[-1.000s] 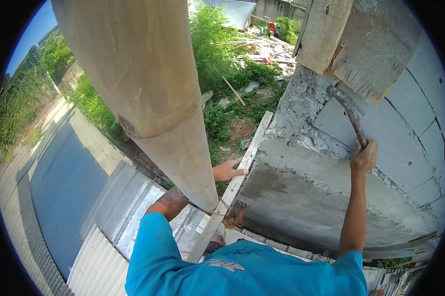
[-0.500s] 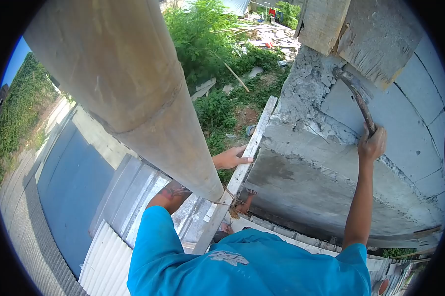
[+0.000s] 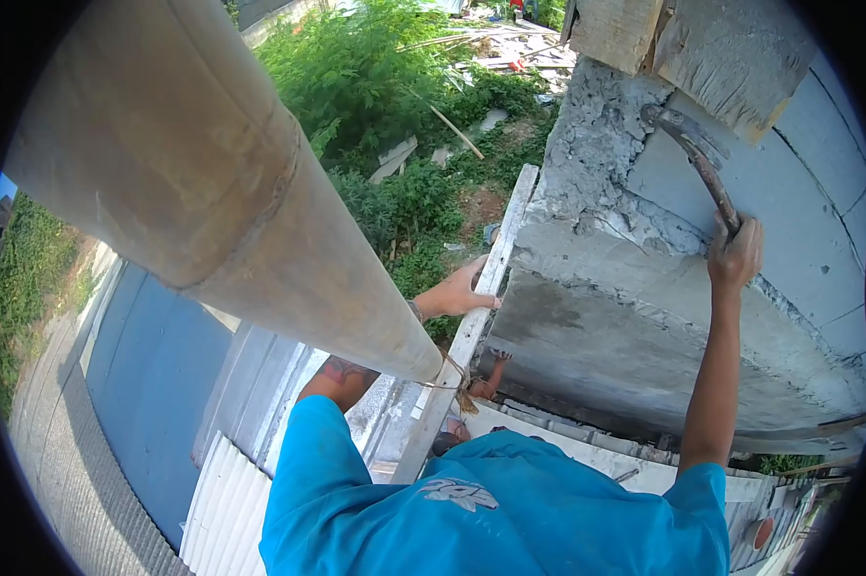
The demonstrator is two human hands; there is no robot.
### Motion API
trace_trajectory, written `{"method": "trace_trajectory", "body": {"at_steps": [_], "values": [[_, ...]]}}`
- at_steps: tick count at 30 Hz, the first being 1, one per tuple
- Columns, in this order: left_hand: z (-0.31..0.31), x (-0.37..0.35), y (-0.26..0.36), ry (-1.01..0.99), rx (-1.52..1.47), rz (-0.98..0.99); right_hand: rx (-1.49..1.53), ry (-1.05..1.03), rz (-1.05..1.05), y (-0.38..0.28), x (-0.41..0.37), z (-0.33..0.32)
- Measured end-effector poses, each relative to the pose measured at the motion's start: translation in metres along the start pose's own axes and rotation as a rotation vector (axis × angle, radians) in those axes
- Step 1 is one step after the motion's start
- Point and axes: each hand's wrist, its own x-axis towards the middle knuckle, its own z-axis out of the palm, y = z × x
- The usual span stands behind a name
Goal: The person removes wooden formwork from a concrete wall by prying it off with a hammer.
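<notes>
My right hand (image 3: pixel 736 252) is closed round the handle of a hammer (image 3: pixel 699 168), whose head lies near rough concrete (image 3: pixel 601 134) under the wooden boards. My left hand (image 3: pixel 455 292) grips the edge of a narrow, pale wooden batten (image 3: pixel 498 252), with the thumb on its face. A thick bamboo pole (image 3: pixel 289 211) slants across my left forearm and hides part of it. Where the pole's lower end meets the batten, a tie (image 3: pixel 445 370) is wound round them.
Wooden boards (image 3: pixel 731 58) hang over the block wall (image 3: pixel 817 182) at the upper right. Another person's hand (image 3: pixel 498 363) shows below, by the lower wall. Roof sheets (image 3: pixel 227 509) lie far down on the left, with plants (image 3: pixel 356 86) and scattered planks beyond.
The view has shifted slightly, so the pole appears further left and lower. The other person's hand below shows more fully. Both my hands keep their holds, and the hammer head remains near the concrete.
</notes>
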Motion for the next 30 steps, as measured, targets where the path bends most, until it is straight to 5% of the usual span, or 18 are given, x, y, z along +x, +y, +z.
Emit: {"method": "trace_trajectory", "body": {"at_steps": [8,12,21,23,30], "values": [[0.004,0.004,-0.009,0.089,0.100,0.022,0.008,-0.011,-0.001,0.001,0.001,-0.003],[-0.001,0.003,-0.002,-0.063,0.000,0.062,-0.010,-0.011,0.000,0.001,0.001,-0.002],[-0.013,0.003,0.009,-0.171,-0.041,-0.028,-0.006,-0.007,0.001,0.002,0.000,0.002],[-0.021,-0.005,0.023,-0.200,-0.117,-0.189,-0.012,-0.025,0.029,0.000,-0.002,0.000],[-0.034,-0.050,0.024,-0.044,-0.237,-0.250,-0.024,0.003,-0.028,0.000,-0.003,-0.003]]}}
